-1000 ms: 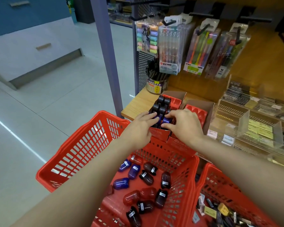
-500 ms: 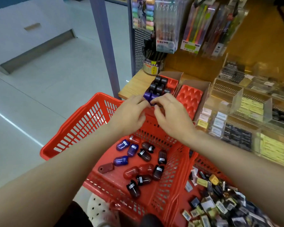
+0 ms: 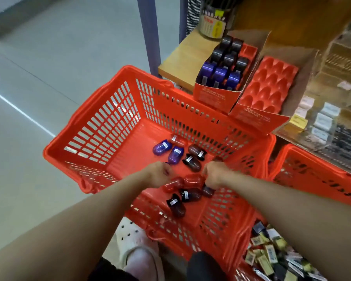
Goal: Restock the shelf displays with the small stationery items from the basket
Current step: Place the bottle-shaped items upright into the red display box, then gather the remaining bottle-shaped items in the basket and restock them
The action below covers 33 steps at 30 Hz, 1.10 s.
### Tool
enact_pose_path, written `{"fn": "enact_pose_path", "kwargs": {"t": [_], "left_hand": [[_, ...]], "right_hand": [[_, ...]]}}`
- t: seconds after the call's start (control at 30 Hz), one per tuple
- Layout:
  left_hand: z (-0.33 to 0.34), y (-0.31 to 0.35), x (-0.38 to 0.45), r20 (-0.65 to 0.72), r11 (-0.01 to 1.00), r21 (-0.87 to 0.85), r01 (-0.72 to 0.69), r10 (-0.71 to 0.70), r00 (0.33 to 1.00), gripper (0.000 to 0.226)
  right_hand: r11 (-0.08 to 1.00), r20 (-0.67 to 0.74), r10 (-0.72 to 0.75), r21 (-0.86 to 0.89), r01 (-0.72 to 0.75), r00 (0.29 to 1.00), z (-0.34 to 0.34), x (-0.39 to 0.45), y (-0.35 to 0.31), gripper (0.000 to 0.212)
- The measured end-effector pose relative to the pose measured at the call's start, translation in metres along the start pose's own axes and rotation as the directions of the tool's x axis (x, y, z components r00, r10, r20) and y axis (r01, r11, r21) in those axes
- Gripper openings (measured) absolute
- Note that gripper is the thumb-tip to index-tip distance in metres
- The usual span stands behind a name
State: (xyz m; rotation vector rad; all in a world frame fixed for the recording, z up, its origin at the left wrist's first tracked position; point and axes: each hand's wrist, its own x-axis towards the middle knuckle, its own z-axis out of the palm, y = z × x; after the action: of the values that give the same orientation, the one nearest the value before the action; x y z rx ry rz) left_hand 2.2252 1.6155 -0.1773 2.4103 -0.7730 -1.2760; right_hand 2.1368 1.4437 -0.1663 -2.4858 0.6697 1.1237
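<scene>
Head | left hand (image 3: 157, 175), right hand (image 3: 214, 176) curled over sharpeners (image 3: 190, 182) in basket (image 3: 101, 122); grips unclear

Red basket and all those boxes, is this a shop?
Most likely a stationery shop. A red shopping basket holds small loose items, a display box on the wooden shelf is half filled, and clear trays hold more goods.

Basket (image 3: 101, 126) as landmark: small capsule-shaped items (image 3: 190, 159) scattered inside on floor; partly filled display box (image 3: 217, 96) behind far rim on shelf (image 3: 180, 57); second basket (image 3: 320, 179) right.
</scene>
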Motion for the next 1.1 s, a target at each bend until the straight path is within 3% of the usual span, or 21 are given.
{"fn": "enact_pose_path", "kwargs": {"t": [0.1,0.23,0.3,0.47,0.6,0.7,0.9,1.0,1.1], "left_hand": [[0.014,-0.021,0.017,0.050,0.999,0.019,0.032,-0.033,0.998,0.022],[0.027,-0.041,0.034,0.079,0.989,0.138,0.055,-0.067,0.995,0.026],[0.030,-0.043,0.041,0.029,0.991,0.104,0.087,-0.091,0.995,0.031],[0.028,-0.038,0.050,-0.060,0.997,0.021,0.069,-0.067,0.996,0.029],[0.022,-0.045,0.047,-0.144,0.991,-0.055,0.121,-0.128,0.981,0.034],[0.016,-0.049,0.046,-0.221,0.979,-0.093,0.184,-0.200,0.955,0.033],[0.010,-0.059,0.051,-0.296,0.949,-0.045,0.311,-0.310,0.904,0.038],[0.000,-0.065,0.051,-0.184,0.929,-0.041,0.368,-0.369,0.911,0.038],[-0.010,-0.073,0.043,0.050,0.918,-0.222,0.330,-0.327,0.944,0.039]], "right_hand": [[0.999,0.001,-0.010,-0.051,0.010,1.000,0.022,0.020,-0.005,0.045],[0.991,0.016,0.105,-0.080,-0.103,0.994,0.054,0.033,-0.012,0.070],[0.992,-0.013,0.123,-0.005,-0.123,0.992,0.062,0.037,-0.020,0.066],[0.997,-0.138,-0.028,0.063,0.037,0.990,0.065,0.039,-0.028,0.064],[0.985,-0.254,0.047,0.173,-0.002,0.966,0.046,0.042,-0.019,0.049],[0.981,-0.314,0.020,0.188,0.041,0.949,0.040,0.045,-0.016,0.038],[0.977,-0.258,-0.127,0.136,0.166,0.958,0.060,0.048,-0.043,0.053],[0.974,-0.216,-0.184,0.090,0.207,0.959,0.073,0.049,-0.051,0.043],[0.960,-0.237,-0.236,0.095,0.264,0.942,0.072,0.049,-0.042,0.053]]}}
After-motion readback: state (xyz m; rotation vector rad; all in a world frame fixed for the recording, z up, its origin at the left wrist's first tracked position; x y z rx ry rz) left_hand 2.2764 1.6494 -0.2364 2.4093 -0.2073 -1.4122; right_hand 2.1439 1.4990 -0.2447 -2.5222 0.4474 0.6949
